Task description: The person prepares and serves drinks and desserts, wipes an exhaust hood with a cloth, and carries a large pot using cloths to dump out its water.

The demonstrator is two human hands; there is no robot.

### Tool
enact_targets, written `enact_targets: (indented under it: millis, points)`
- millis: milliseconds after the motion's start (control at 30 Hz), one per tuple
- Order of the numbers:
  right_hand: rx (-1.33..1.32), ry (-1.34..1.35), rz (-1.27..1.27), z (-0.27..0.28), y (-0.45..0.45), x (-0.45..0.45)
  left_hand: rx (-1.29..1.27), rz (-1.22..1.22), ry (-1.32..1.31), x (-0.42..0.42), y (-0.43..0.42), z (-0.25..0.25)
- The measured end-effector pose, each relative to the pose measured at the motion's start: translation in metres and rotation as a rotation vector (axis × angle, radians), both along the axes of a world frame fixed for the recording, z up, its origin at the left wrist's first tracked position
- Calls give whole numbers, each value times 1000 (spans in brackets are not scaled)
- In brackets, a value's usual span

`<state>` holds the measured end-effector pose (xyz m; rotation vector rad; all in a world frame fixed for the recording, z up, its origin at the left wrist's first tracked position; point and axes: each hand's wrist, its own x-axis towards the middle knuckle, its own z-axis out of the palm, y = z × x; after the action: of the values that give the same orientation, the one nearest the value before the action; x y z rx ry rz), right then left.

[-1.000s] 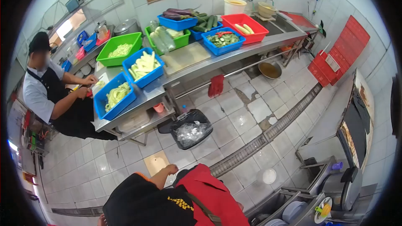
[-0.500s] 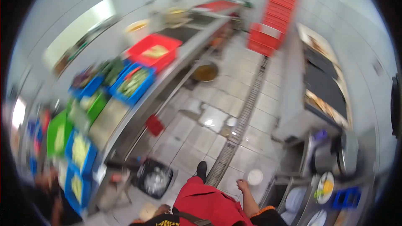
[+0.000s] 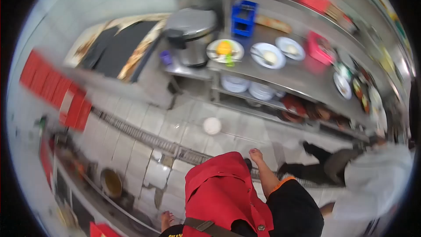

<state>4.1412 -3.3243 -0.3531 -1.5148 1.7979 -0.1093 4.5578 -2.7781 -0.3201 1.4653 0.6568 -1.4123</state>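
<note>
My right hand [image 3: 255, 154] hangs at the right of my red apron [image 3: 219, 188], above the tiled floor. Its fingers are loosely bent and hold nothing that I can see. At the apron's lower left, my left hand [image 3: 166, 218] is partly in view, with its fingers slightly apart and nothing visible in them. Neither hand touches an object. Nearest ahead is a round white object [image 3: 212, 126] on the floor, perhaps a lid or a tub.
A steel table [image 3: 294, 77] ahead bears plates, a blue rack [image 3: 244, 17] and a pink basket [image 3: 320, 47]. A large lidded steel pot [image 3: 191, 30] stands beside it. Red stacked crates [image 3: 48, 81] are at left. A person in a white top [image 3: 377, 180] is close at right.
My view has swung right, from the sink counter with its vegetable crates to the steel table with plates. A person has come into view at right. My hands remain beside the apron.
</note>
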Motion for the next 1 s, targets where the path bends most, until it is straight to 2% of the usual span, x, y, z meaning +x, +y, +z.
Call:
enact_targets:
  millis: [33, 67, 100, 133, 167, 200, 233, 267, 300, 333, 367, 433, 533, 633, 667, 733, 800, 833, 867, 900, 967, 1000]
  points:
    - [-19, -22, -117, -10, 15, -32, -93, -14, 139, 30, -22, 2]
    - [-46, -45, -223, -42, 41, -63, 172, -261, -184, 51, -49, 3]
    - [-357, 314, 258, -118, 70, -114, 407, -471, -538, 64, -91, 4]
    - [-212, 492, 406, -69, 95, -125, 275, -436, -480, 82, -132, -1]
    - [-257, 415, 26, -126, 136, -153, 156, -394, -415, 105, -161, -3]
    - [-24, 348, -111, -84, 163, -156, 50, -349, -347, 119, -176, -9]
    - [-164, 350, -196, -90, 202, -165, 27, -526, -449, 117, -208, -10]
    - [217, 401, -75, -90, 229, -182, 4, -704, -553, 117, -243, -15]
    - [225, 484, -14, -93, 265, -189, -46, -735, -507, 111, -280, -12]
    - [621, 184, -522, -69, 281, -183, -12, -674, -507, 99, -318, -20]
    - [615, 90, -747, -77, 312, -180, -169, -531, -257, 93, -352, -28]
    - [49, 217, 39, -134, 398, -195, -39, -1072, -816, 12, -420, -17]
    - [189, 177, -209, -128, 398, -206, -355, -1292, -658, -75, -492, -28]
    - [318, 104, -392, -115, 366, -224, -126, -1645, -594, -182, -552, -7]
    - [363, 73, -451, -108, 360, -224, -190, -1855, -681, -208, -574, -7]
    - [378, -189, -1063, -150, 344, -244, -347, -2267, -847, -269, -618, -11]
    - [199, -204, -1329, -119, 302, -273, -552, -2364, -902, -333, -659, -8]
    - [118, -313, -1490, -87, 278, -282, -679, -2422, -918, -375, -683, -10]
    - [-21, -251, -1481, -87, 262, -294, -607, -2427, -884, -415, -702, -1]
    - [-13, -215, -1457, -87, 250, -308, -703, -2435, -866, -458, -721, 7]
    - [0, -306, -1527, -88, 232, -332, -873, -2420, -829, -531, -756, 11]
    - [8, -308, -1581, -91, 231, -344, -914, -2458, -935, -568, -773, 4]
